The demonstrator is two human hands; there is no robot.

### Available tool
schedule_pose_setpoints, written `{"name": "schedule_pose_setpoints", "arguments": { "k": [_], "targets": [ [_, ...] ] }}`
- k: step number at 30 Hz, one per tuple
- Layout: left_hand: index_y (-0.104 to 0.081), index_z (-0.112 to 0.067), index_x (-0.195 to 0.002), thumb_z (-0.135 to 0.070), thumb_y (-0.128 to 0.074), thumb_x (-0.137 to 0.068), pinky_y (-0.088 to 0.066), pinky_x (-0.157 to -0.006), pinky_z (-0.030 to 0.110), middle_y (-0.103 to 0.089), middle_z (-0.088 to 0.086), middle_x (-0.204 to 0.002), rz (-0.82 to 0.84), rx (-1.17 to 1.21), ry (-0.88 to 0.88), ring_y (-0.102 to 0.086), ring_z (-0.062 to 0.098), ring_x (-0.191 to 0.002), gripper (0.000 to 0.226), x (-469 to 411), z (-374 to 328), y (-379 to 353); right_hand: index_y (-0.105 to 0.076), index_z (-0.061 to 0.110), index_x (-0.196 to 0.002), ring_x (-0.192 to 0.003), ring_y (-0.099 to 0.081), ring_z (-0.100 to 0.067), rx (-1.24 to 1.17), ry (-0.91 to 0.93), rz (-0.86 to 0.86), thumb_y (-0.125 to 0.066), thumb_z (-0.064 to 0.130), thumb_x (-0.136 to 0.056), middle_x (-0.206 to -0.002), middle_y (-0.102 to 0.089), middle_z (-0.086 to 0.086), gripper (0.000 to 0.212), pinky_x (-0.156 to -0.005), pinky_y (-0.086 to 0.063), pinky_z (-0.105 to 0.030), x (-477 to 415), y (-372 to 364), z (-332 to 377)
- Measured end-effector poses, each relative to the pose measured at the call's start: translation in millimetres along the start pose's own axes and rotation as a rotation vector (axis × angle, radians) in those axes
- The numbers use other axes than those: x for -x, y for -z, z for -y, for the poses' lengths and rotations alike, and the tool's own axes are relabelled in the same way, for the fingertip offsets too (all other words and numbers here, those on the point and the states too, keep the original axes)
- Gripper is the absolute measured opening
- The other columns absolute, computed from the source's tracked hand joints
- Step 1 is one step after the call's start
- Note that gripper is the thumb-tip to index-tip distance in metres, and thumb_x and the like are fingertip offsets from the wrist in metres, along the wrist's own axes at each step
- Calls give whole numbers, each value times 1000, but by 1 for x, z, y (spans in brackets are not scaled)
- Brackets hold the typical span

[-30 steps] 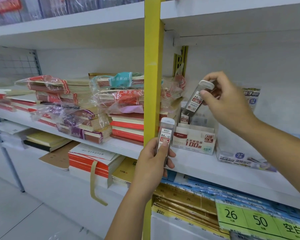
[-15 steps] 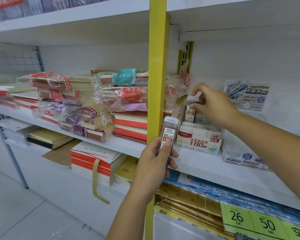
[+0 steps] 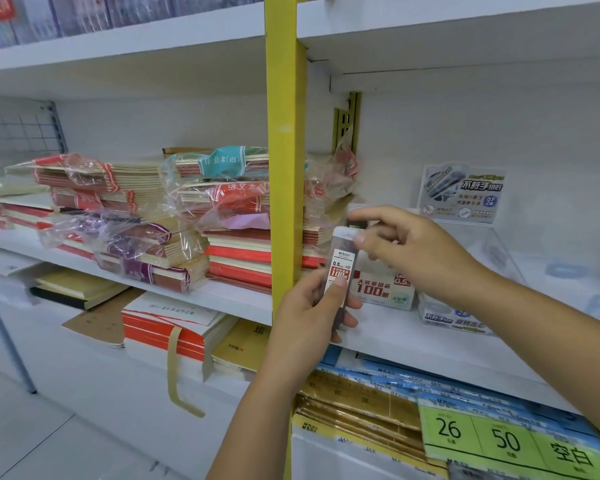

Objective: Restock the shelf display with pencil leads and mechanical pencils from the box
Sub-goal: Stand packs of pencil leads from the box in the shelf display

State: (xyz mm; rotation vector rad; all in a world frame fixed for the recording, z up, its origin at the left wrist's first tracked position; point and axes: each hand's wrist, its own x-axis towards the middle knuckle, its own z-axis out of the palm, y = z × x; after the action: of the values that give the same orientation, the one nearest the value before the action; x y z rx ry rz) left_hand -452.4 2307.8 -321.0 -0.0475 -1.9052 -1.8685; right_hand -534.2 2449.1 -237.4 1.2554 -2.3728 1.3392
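1. Lead case (image 3: 340, 271): a slim clear tube with a white cap. Its white label reads "0.5 HB" above a red "100" block. It stands nearly upright, cap up, its lower half held in the left hand (image 3: 312, 317), in front of the shelf (image 3: 430, 344) edge. The right hand (image 3: 413, 251) has its thumb at the cap; whether it touches is blurred.
2. Display box (image 3: 385, 289): a white-and-red carton printed "100" and "0.5". It sits on the shelf just behind the case.
3. Pencil display stand (image 3: 461, 194): clear, with a printed header card, standing right of the carton.

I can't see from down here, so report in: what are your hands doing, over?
Left hand grips lead case upright. Right hand at its cap, grip unclear. Display box just behind, nothing blocking.
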Motion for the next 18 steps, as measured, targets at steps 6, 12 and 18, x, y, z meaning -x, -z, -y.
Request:
{"name": "schedule_pose_setpoints", "arguments": {
  "k": [6,12,18],
  "targets": [
    [-61,-39,-123,-38,-60,-96,-53,-81,23,-70,-15,-103,-79,-269,-159,-63,-3,-95,27,-8,9,-23,-63,25,-100,-62,-68,-8,-209,-108,-269,-65,12,-89,-76,-74,5,17,-51,-52,-21,1,20,-11],
    [-32,-28,-152,-35,-48,-102,-13,-118,21,-28,-11,-160,-103,-852,-448,-19,4,-146,53,-17,22,-29,-56,34,-93,-67,-63,-3,110,77,-498,-63,16,-87,-76,-65,11,21,-62,-50,-18,-25,56,-24],
    [-15,-28,-157,-44,-34,-104,0,-121,27,1,-14,-165,-14,-982,-474,10,4,-151,59,-24,36,-31,-56,22,-100,-76,-62,-4,447,136,-335,-62,11,-88,-88,-65,5,18,-71,-53,-25,-47,44,-38]
  ]
}}
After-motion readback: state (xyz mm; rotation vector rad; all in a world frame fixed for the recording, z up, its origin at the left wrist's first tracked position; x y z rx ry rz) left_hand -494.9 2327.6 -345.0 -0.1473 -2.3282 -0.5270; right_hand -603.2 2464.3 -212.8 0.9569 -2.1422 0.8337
